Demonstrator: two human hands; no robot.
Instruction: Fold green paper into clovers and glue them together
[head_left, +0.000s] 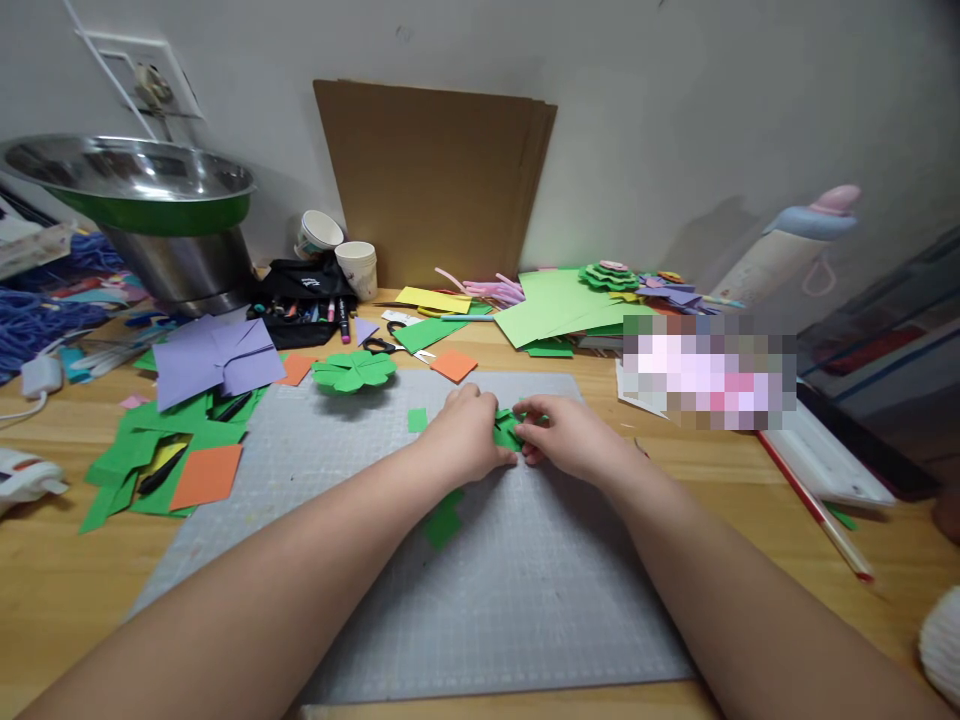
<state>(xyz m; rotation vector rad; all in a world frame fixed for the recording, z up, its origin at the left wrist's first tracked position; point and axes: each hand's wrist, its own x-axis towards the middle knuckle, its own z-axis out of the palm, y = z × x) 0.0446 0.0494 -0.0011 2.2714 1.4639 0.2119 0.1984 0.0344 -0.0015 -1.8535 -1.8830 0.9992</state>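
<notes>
Over the grey cutting mat (487,610), my left hand (466,432) and my right hand (559,432) meet at a small folded piece of green paper (507,430). The fingers of both hands are closed on its edges, and they cover part of it. Small green paper scraps (441,525) lie on the mat below my left wrist, and a green square (417,420) lies to its left. A green paper flower (354,371) with several petals rests at the mat's far left corner. An orange paper square (454,365) lies at the mat's far edge.
Black-handled scissors (381,346) lie behind the mat. Purple paper (217,360) and cut green sheets (127,445) are piled at left, near a steel bowl (127,170). Brown cardboard (435,180) leans on the wall. A red-and-white pencil (817,510) lies at right.
</notes>
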